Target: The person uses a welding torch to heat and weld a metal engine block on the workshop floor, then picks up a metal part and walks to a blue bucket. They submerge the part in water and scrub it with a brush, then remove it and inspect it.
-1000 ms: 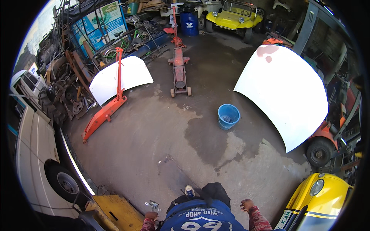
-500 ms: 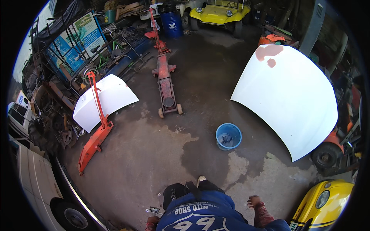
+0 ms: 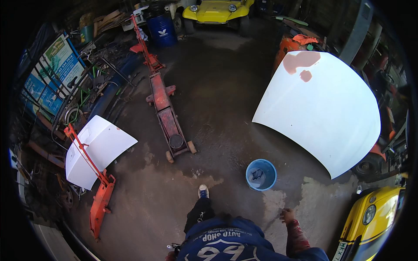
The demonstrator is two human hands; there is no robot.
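My right hand point(image 3: 286, 215) hangs beside my body in a red patterned sleeve, its fingers loosely bent and apart, with nothing visible in them. Nearest to it stands a blue bucket point(image 3: 272, 181) with a greyish cloth point(image 3: 257, 175) in water. At the lower edge, my left hand point(image 3: 171, 255) is mostly hidden by my blue shirt; a small silvery and dark object point(image 3: 173, 246) sticks out beside it, too small to name. A large white car hood point(image 3: 322, 113) with brownish bare patches is propped up at the right, out of reach of both hands.
A red floor jack point(image 3: 167, 117) lies ahead on the wet concrete. At the left, a red hoist arm point(image 3: 102, 204) stands before a smaller white panel point(image 3: 106, 141). A yellow car point(image 3: 365, 217) is near right; a yellow buggy point(image 3: 217, 12) and blue drum point(image 3: 162, 31) stand far back.
I have stepped forward: the bucket and jack appear nearer, and one shoe now shows ahead of me. My view has turned slightly right. My right hand still hangs beside me.
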